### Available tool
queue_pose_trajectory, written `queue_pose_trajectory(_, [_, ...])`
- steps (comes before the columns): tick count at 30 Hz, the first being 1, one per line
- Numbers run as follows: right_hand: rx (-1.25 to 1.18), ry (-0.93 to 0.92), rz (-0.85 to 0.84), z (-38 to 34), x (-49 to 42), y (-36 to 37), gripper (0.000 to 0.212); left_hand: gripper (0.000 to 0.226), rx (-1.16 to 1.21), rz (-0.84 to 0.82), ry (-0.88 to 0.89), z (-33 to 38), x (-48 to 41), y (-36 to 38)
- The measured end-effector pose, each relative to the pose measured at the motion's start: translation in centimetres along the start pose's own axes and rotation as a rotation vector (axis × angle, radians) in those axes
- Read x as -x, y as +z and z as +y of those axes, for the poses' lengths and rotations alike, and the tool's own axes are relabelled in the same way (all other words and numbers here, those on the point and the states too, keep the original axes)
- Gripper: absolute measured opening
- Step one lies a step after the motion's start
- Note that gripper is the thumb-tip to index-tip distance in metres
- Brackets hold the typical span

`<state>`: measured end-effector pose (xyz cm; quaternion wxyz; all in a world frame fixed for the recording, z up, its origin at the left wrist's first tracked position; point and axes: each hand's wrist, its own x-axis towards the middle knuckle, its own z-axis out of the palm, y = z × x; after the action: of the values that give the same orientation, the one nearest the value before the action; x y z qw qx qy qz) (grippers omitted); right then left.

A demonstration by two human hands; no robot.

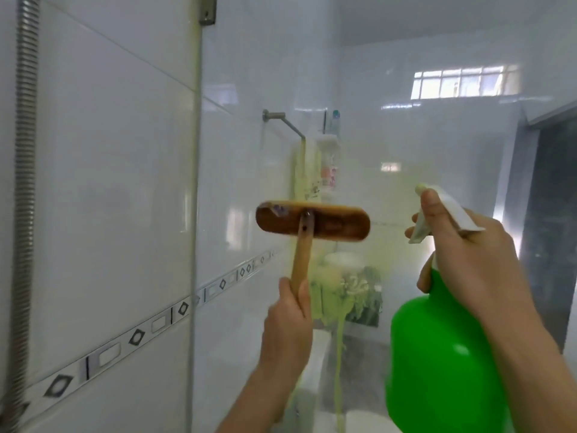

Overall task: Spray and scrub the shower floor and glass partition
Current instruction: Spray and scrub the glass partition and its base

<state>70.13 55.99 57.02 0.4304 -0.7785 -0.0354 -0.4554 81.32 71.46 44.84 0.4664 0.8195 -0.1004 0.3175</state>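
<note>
The glass partition [256, 170] stands straight ahead, its edge running top to bottom just left of centre, with a metal bracket [207, 10] clamping it at twelve o'clock. Yellow-green foam [338, 339] smears the pane at the middle and runs down in thin streaks toward six o'clock.

The left hand [288, 320] is wrapped tight round the lower end of the brush handle [301, 260]. The brush [312, 225] rides at the centre, its long wooden head lying crosswise with its back to the viewer and its bristle side to the glass. Whether it actually touches the pane I cannot tell.

At three o'clock the right hand [468, 254] grips the neck of the green spray bottle [437, 354], thumb over the white spray head [449, 214] and fingers curled at the trigger. The nozzle points toward the glass, near the brush's right end. The bottle's body hangs at five o'clock and covers that lower corner.

At nine o'clock a ribbed metal shower hose [23, 182] hangs down the white tiled wall [109, 151]. A tile band [137, 335] with diamond marks slants from seven o'clock up toward the centre. Behind the foamed glass, blurred, are a towel rail [281, 118] and some bottles [329, 170] just above the brush. A bright window [465, 81] shows at two o'clock and a dark doorway [552, 214] at the right edge.
</note>
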Motion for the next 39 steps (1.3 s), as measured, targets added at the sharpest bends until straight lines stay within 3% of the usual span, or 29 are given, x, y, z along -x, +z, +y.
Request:
queue_pose_trajectory(2, [-0.012, -0.015, -0.002, -0.9, 0.0, 0.1, 0.061, 0.049, -0.102, -0.095, 0.011, -0.9, 4.1, -0.5])
queue_pose_trajectory(5, [-0.025, -0.02, 0.024, -1.8, -0.3, 0.2, 0.061, 0.047, -0.122, 0.001, 0.085, 2.2, -1.3, -2.7])
queue_pose_trajectory(9, [-0.046, -0.004, 0.003, -2.0, 0.1, 0.5, 0.061, 0.047, 0.018, 0.105, 0.024, 5.0, -8.2, -4.7])
queue_pose_trajectory(15, [0.057, 0.022, -0.051, -1.2, 1.3, 0.0, 0.063, 0.047, -0.117, -0.127, -0.087, -1.3, 5.7, -1.2])
queue_pose_trajectory(18, [0.078, 0.019, -0.054, -1.2, 1.0, -0.1, 0.064, 0.045, -0.116, -0.05, -0.005, 1.4, -0.2, -3.2])
queue_pose_trajectory(23, [0.068, 0.029, -0.088, -1.0, 0.4, 1.0, 0.068, 0.052, 0.069, 0.1, -0.035, 4.8, -9.1, -6.5])
queue_pose_trajectory(32, [0.073, 0.1, -0.038, 0.3, -1.9, 1.7, 0.065, 0.046, 0.051, 0.114, -0.073, 0.4, -8.0, -6.2])
queue_pose_trajectory(35, [0.075, 0.093, -0.036, 0.1, -2.6, 1.5, 0.065, 0.049, 0.031, 0.067, -0.116, -0.3, -4.7, -4.8])
queue_pose_trajectory(39, [0.037, 0.077, -0.013, 0.0, -2.6, 1.4, 0.067, 0.049, -0.095, 0.013, -0.048, 0.0, -0.1, -3.8])
